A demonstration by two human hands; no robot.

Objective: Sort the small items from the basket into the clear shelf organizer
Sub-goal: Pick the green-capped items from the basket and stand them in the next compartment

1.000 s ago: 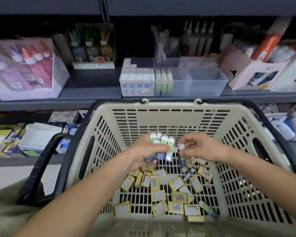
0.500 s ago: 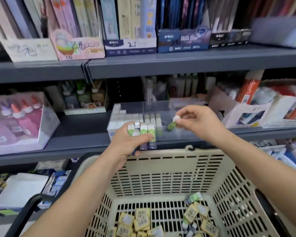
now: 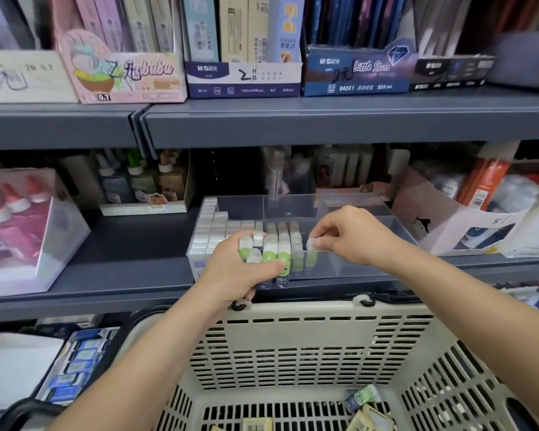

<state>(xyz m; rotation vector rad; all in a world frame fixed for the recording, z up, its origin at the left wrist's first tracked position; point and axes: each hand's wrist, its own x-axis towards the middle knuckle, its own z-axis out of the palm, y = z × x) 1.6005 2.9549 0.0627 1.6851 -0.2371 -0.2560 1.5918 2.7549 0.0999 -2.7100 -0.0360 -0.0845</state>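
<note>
Closest to me is the beige slatted basket (image 3: 293,334), its rim just under the shelf edge. On its floor lie a few yellow-edged barcode packs (image 3: 257,426) and one green-and-blue tube (image 3: 360,398) on its side.

Above the far rim, my hands are near each other but not touching. My left hand (image 3: 237,275) is wrapped round a bundle of small tubes (image 3: 274,255) with white caps and green labels, held upright in front of the clear organizer's front wall. My right hand (image 3: 352,237) pinches a single tube (image 3: 311,251) by its white cap between thumb and fingertips. That tube stands upright inside the clear organizer (image 3: 364,209), just beside the rows of matching tubes (image 3: 294,234) already standing there.

The organizer sits on the grey middle shelf (image 3: 122,275). Its left compartment is packed with small white boxes (image 3: 207,231); the tubes fill the next section, against a divider I cannot make out clearly.

Left of it on the same shelf is a clear box of red-tipped bottles (image 3: 22,225); to the right, an open white carton (image 3: 448,225). Further back stands a tray of small bottles (image 3: 143,188) — blurred.

On the upper shelf are display boxes of pencil leads: a pink box marked 0.7 (image 3: 122,73), a white-and-navy 2B box (image 3: 243,76) and a blue "Little Stars" box (image 3: 355,73).
</note>
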